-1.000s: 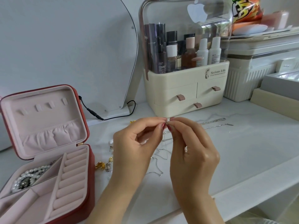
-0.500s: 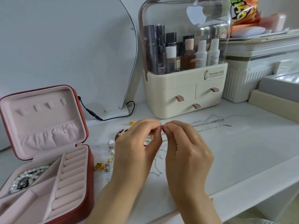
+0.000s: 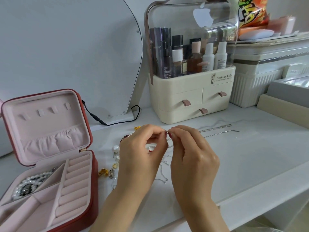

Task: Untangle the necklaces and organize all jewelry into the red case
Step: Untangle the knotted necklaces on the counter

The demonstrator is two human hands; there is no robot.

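Both hands are raised above the white marble-pattern tabletop (image 3: 250,164) at centre. The left hand (image 3: 142,153) and right hand (image 3: 194,158) meet fingertip to fingertip, each pinched closed on a thin silver chain necklace (image 3: 217,133) that trails to the far right. The open red jewelry case with pink lining (image 3: 92,164) sits near left; a white pearl strand (image 3: 31,183) lies in its far-left compartment.

The red case (image 3: 50,164) stands open at the left with pearls (image 3: 31,183) inside, while thin silver necklaces (image 3: 215,131) and small earrings (image 3: 108,171) lie scattered beside it.
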